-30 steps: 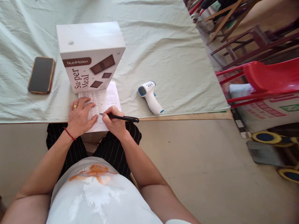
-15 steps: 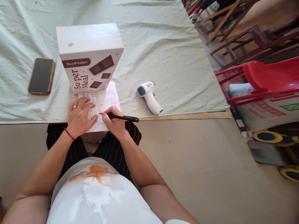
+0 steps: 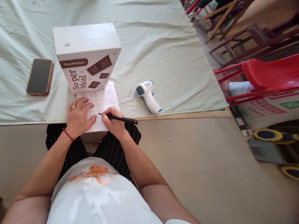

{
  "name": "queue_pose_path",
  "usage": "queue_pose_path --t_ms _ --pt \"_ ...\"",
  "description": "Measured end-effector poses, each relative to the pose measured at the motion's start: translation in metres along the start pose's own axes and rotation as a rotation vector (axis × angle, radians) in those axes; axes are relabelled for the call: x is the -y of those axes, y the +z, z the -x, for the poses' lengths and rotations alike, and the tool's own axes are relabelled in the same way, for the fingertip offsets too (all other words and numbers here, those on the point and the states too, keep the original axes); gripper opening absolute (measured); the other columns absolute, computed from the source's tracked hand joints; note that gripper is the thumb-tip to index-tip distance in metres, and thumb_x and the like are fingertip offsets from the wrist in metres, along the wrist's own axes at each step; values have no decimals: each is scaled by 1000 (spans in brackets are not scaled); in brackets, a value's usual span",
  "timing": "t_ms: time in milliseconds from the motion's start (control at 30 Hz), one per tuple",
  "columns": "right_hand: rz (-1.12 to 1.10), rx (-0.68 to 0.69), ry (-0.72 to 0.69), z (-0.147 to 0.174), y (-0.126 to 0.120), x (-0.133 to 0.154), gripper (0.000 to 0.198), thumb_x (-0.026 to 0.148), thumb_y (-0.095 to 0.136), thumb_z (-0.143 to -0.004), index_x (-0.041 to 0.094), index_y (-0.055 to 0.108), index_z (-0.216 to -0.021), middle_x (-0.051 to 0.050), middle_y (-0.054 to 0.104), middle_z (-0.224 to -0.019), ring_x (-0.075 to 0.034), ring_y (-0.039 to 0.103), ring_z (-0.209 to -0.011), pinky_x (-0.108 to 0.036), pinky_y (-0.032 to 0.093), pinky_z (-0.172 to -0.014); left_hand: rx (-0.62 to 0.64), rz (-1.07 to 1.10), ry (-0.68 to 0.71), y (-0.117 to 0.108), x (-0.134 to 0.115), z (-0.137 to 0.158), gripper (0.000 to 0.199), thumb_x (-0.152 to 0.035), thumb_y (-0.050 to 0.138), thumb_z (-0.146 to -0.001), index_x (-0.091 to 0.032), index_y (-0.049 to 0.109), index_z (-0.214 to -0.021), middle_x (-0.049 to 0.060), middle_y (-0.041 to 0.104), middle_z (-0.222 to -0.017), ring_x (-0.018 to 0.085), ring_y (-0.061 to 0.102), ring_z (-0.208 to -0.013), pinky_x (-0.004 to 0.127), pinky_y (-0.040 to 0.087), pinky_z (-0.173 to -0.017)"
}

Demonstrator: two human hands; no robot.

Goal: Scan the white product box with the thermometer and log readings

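- The left hand (image 3: 78, 116) is lying palm down on the paper (image 3: 111, 96), its fingers loosely spread and gripping nothing.
- The right hand (image 3: 115, 123) is curling closed around the black pen (image 3: 125, 119), holding it in a writing grip beside the left thumb.
- The pen is slanting, its tip pointing toward the left hand and its back end sticking out to the right of the right hand; whether the tip is touching the paper, I cannot tell.
- The paper is lying under both hands, showing dense rows of marks near the left fingers, and its near edge is hanging over the edge of the tabletop (image 3: 182, 62).
- The box (image 3: 90, 59) is standing upright just beyond the hands, hiding the far part of the paper; whether it is resting on the sheet, I cannot tell.
- The phone (image 3: 39, 77) is lying face up, well to the left of the left hand and farther out.
- The thermometer (image 3: 149, 97) is lying to the right of the right hand and a little beyond it.
- A ring (image 3: 73, 107) is circling a left finger, and a red bracelet (image 3: 69, 134) is circling the left wrist.
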State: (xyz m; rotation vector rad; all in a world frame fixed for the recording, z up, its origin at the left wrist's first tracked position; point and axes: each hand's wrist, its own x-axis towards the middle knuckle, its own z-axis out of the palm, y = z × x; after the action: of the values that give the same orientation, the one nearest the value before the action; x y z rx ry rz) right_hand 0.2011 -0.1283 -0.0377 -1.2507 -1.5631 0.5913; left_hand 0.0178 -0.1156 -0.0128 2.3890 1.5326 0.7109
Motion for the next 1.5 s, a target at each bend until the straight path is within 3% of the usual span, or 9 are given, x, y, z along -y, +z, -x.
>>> queue_pose_path --t_ms 1100,1500 --pt "-19 -3 40 -1 1 1 13 26 56 -80 25 47 -70 7 48 -58 -11 42 -54 -27 42 -58 5 -1 -10 0 0 0 33 -34 68 -89 -21 67 -119 16 62 -141 36 57 -136 55 39 -119" --pt "-22 -43 9 1 0 -1 11 26 56 -81 26 50 -72 6 52 -59 -12 46 -53 -27 42 -57 -2 -23 6 -1 1 0 33 -35 68 -90 -19 68 -119 16 63 -140 35 57 -136 53 41 -118"
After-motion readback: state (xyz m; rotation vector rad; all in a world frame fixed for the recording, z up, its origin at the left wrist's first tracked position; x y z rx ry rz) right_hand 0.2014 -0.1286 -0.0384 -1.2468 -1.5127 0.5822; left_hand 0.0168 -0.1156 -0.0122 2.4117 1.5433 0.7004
